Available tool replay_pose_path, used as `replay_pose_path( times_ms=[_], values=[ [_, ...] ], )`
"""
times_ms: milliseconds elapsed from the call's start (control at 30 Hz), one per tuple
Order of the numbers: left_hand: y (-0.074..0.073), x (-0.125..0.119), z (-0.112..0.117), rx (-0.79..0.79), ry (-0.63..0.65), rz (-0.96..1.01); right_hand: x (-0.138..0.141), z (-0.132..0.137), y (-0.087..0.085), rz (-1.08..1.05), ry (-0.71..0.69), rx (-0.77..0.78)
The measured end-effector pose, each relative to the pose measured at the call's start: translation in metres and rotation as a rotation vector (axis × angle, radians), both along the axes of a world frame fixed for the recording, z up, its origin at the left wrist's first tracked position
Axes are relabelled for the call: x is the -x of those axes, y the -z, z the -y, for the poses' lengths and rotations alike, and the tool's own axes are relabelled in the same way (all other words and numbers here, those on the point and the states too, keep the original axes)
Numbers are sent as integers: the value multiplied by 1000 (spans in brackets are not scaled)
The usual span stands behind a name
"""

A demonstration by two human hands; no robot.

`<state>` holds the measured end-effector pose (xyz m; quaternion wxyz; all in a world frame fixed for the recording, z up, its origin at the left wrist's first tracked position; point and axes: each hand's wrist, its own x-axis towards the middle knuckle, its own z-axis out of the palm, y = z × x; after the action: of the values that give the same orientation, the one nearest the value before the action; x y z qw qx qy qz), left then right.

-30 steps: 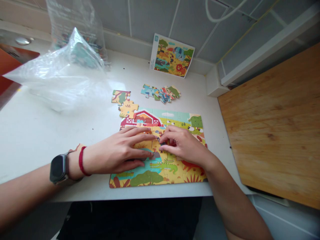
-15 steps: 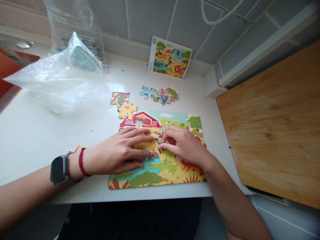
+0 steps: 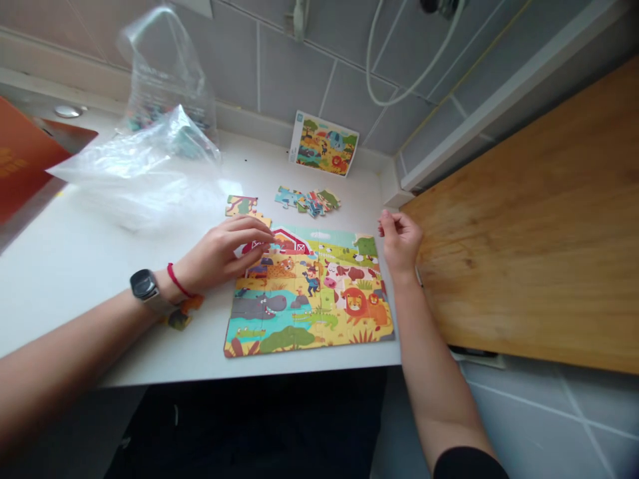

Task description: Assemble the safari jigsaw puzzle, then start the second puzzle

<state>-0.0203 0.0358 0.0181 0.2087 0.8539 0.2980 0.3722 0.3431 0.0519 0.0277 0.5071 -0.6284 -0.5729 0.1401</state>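
A colourful animal jigsaw puzzle (image 3: 309,299) lies assembled near the front edge of the white counter (image 3: 74,259). My left hand (image 3: 219,253), with a watch and a red cord on the wrist, reaches to the puzzle's top left corner by the red barn. Its fingers close over a loose yellow puzzle piece (image 3: 260,218). My right hand (image 3: 399,236) is raised just off the puzzle's top right corner, fingers curled in, with nothing visible in them. Another loose piece (image 3: 241,204) lies just beyond the left fingers.
A small heap of loose pieces (image 3: 308,199) lies behind the puzzle. A picture card (image 3: 323,143) leans on the tiled wall. Clear plastic bags (image 3: 144,163) sit at the left, an orange box (image 3: 20,159) beyond them. A piece (image 3: 184,313) lies under my left wrist. A wooden board (image 3: 524,219) borders the right.
Both hands have lifted off the middle of the puzzle. The left moved to the top left corner, the right to the top right. The camera tilted up.
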Motion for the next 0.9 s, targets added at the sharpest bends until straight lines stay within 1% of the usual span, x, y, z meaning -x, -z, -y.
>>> replay_pose_path(
  times_ms=[67, 133, 200, 233, 267, 300, 367, 433, 467, 533, 633, 733, 900],
  values=[
    [-5, 2, 5, -13, -56, 31, -7, 7, -5, -27, 52, -37],
    [-16, 7, 22, -9, -133, 38, -13, 29, -12, -23, 114, -58],
    [-25, 17, 51, 33, -189, -9, -18, 65, -17, 20, 150, -49],
    [-27, 22, 69, 54, -194, -43, -20, 87, -18, 52, 152, -40],
    [-27, 28, 86, 44, -193, -71, -22, 110, -17, 93, 125, -11],
    [-25, 33, 104, 20, -202, -94, -24, 134, -14, 142, 86, 23],
    [-13, 42, 134, 7, -246, -147, -26, 176, -5, 242, 36, 94],
    [3, 46, 156, 19, -298, -190, -27, 208, 8, 311, -9, 158],
    [11, 46, 163, 31, -305, -201, -27, 219, 15, 325, -40, 184],
    [24, 42, 171, 56, -340, -232, -27, 233, 26, 331, -76, 195],
    [33, 34, 171, 87, -410, -268, -25, 236, 36, 332, -64, 149],
    [33, 28, 167, 112, -431, -241, -22, 233, 38, 330, -45, 108],
    [30, 27, 166, 157, -392, -188, -22, 233, 38, 273, -33, 83]
  ],
)
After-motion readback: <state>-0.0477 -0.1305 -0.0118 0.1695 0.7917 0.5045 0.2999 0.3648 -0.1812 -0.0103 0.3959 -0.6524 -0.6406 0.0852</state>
